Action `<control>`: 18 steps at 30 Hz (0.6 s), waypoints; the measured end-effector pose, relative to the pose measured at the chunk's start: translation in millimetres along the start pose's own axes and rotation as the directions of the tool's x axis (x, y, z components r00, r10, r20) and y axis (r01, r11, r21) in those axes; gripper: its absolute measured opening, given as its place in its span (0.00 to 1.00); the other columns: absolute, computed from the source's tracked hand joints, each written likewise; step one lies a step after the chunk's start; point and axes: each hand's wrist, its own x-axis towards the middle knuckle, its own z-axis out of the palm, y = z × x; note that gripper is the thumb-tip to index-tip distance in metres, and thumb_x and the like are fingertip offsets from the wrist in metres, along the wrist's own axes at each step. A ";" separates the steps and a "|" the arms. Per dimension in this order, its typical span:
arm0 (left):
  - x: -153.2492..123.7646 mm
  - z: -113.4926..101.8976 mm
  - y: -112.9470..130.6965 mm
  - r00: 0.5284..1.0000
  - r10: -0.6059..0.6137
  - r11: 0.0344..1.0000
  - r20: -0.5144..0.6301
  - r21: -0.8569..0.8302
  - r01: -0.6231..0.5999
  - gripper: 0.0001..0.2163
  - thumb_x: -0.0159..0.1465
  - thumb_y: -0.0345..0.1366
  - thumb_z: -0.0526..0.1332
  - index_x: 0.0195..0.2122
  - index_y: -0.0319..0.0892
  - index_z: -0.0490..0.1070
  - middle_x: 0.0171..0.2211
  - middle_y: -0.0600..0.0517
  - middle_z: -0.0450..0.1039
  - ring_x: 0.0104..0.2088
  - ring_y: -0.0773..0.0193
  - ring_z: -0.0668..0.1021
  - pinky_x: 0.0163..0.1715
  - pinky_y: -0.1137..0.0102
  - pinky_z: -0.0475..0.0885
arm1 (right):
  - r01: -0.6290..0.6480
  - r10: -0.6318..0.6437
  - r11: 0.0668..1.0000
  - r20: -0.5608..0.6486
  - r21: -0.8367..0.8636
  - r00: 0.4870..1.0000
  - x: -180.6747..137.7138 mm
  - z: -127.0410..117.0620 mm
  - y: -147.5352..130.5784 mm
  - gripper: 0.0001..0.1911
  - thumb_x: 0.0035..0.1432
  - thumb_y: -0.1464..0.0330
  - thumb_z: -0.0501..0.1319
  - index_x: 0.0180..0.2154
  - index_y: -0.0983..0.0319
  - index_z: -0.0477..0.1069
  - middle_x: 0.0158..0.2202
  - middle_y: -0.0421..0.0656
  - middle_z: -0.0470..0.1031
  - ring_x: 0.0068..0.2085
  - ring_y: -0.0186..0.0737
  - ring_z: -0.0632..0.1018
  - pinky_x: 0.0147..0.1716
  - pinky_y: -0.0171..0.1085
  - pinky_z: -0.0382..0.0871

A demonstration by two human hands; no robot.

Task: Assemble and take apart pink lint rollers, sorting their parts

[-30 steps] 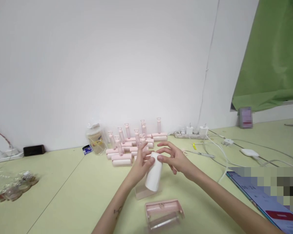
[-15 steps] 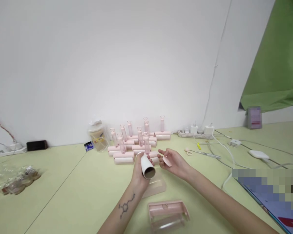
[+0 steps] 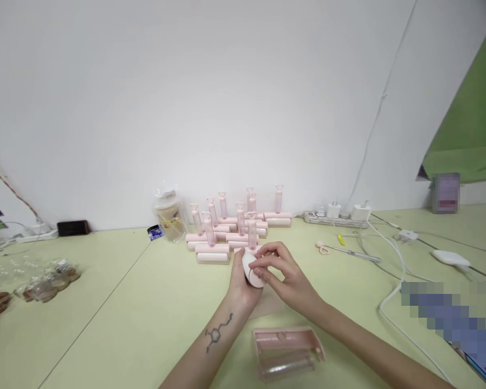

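A white cylindrical roll (image 3: 248, 261) tilts in the left hand (image 3: 241, 286), its near end facing the viewer. A pale-pink round cap (image 3: 257, 280) lies against that end, gripped by the right hand (image 3: 288, 276).

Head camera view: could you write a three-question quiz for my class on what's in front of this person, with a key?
1. Which hand is wrapped around the white cylindrical roll?
2. True or false: the pink-and-clear plastic case lies unheld on the pale green tabletop.
3. In the picture, what stands just left of the pale pink, heart-topped tubes? A) white power strip; B) beige cup wrapped in clear plastic; C) green cloth.

Key: 1. The left hand. 2. True. 3. B.
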 end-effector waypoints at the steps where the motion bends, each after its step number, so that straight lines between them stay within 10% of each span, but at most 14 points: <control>1: -0.8 0.5 -0.1 1.000 -0.018 1.000 -0.001 -0.011 0.018 0.08 0.58 0.37 0.54 0.26 0.39 0.65 0.20 0.53 0.67 0.20 0.70 0.73 0.19 0.79 0.69 | 0.024 -0.025 0.999 -0.014 -0.030 1.000 -1.7 2.2 0.8 0.08 0.57 0.68 0.54 0.36 0.54 0.71 0.38 0.44 0.63 0.44 0.43 0.68 0.43 0.44 0.66; 12: -12.6 7.7 3.8 0.987 -0.155 0.988 0.034 -0.004 0.155 0.13 0.61 0.38 0.51 0.21 0.38 0.62 0.16 0.55 0.63 0.16 0.72 0.70 0.16 0.79 0.67 | 0.324 -0.344 0.881 0.002 -0.346 0.939 -0.9 4.9 1.4 0.08 0.56 0.73 0.55 0.38 0.58 0.67 0.34 0.43 0.72 0.37 0.39 0.71 0.36 0.40 0.64; 18: -18.3 12.2 14.4 0.996 -0.087 0.994 -0.004 0.064 0.087 0.09 0.59 0.36 0.52 0.26 0.37 0.65 0.17 0.54 0.64 0.16 0.70 0.69 0.13 0.78 0.66 | 0.451 -0.405 0.826 0.200 -0.338 0.892 6.4 -13.9 -14.4 0.11 0.57 0.69 0.56 0.43 0.57 0.65 0.38 0.42 0.74 0.40 0.38 0.72 0.43 0.41 0.60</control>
